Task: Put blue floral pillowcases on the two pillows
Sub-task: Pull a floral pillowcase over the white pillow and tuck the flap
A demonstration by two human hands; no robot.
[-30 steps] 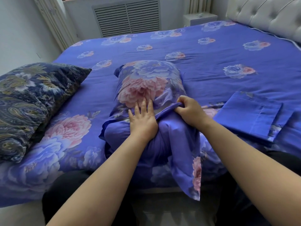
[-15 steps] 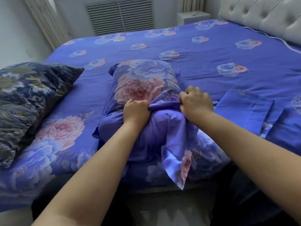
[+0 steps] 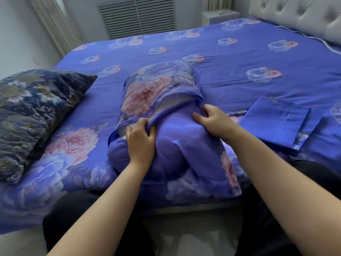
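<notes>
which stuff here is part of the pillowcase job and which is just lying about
Part of the job:
left hand
right hand
floral pillowcase
dark patterned pillow
folded blue pillowcase

Just lying about:
bedspread
tufted headboard
vent grille

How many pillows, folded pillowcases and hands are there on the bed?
Pillows: 2, the dark patterned pillow and the pillow going into the blue floral pillowcase.
Folded pillowcases: 1, the folded pillowcase on the right.
Hands: 2, the left hand and the right hand.
Total: 5
</notes>
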